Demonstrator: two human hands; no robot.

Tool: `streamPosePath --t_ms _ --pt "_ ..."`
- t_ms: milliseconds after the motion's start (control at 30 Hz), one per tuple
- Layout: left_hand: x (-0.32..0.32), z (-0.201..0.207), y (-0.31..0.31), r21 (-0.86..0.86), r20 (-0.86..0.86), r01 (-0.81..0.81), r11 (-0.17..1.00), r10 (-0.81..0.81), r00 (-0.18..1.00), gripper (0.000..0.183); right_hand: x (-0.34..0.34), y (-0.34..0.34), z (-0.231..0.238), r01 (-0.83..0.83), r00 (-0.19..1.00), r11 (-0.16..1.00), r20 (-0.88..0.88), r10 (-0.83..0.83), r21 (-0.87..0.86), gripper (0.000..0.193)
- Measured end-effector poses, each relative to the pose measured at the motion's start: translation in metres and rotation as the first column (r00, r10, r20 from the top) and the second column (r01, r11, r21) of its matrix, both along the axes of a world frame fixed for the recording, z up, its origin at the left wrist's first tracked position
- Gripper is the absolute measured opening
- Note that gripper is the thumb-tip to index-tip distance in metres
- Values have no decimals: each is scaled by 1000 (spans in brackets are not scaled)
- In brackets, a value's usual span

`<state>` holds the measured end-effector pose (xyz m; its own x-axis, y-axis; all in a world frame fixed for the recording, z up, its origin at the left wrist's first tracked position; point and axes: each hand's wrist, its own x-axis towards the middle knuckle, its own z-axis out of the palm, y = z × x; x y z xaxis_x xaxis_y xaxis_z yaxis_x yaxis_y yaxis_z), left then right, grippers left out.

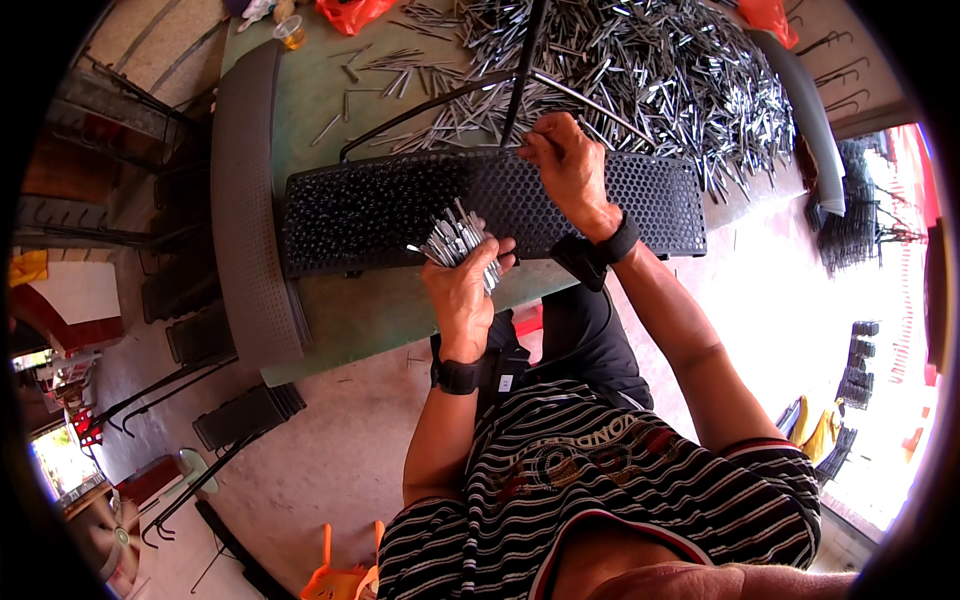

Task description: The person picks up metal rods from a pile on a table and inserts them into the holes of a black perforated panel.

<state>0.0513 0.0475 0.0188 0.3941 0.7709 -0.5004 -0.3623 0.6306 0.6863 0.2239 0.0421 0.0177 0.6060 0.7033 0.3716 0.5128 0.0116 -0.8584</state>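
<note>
A long black perforated plate point(630, 205) lies across the table in front of me, with rows of round holes. Many small dark tips fill its left part; the holes at the right look bare. My left hand point(462, 305) is closed round a bunch of thin silvery metal pins point(455, 238), fanned out above the plate's near edge. Over the plate's far edge, beside a thin black rod point(524, 80), my right hand point(568, 170) is pinched; whatever is between its fingertips is too small to make out. A large heap of similar pins point(640, 70) covers the table behind.
A tall grey perforated panel point(240, 200) borders the green tabletop point(345, 325) at left. A plastic cup point(290, 32) and a red bag point(352, 12) sit at the far side. An orange stool point(338, 578) and a fan point(122, 537) stand at lower left; hooked black racks point(250, 418) are nearby.
</note>
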Motion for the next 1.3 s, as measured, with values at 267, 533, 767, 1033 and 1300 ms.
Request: streamPosePath --t_ms 267,533,767,1033,1300 --pt "-1 1 2 24 -3 8 1000 -8 1000 24 2 0 -1 -8 996 998 91 14 -66 5" --pt "-1 0 0 3 4 -3 1000 3 1000 19 10 0 -11 -89 887 970 425 181 -228 2" --pt "-1 -3 -3 71 20 98 993 -100 995 19 -16 -11 30 -489 856 808 -361 370 -330 22" --pt "-4 -6 -8 43 -8 132 990 -131 991 20 -17 -9 24 -159 916 983 -384 113 -90 10" --pt "-10 0 -6 19 10 57 998 -57 998 13 -22 5 0 -20 995 999 -98 23 32 8"
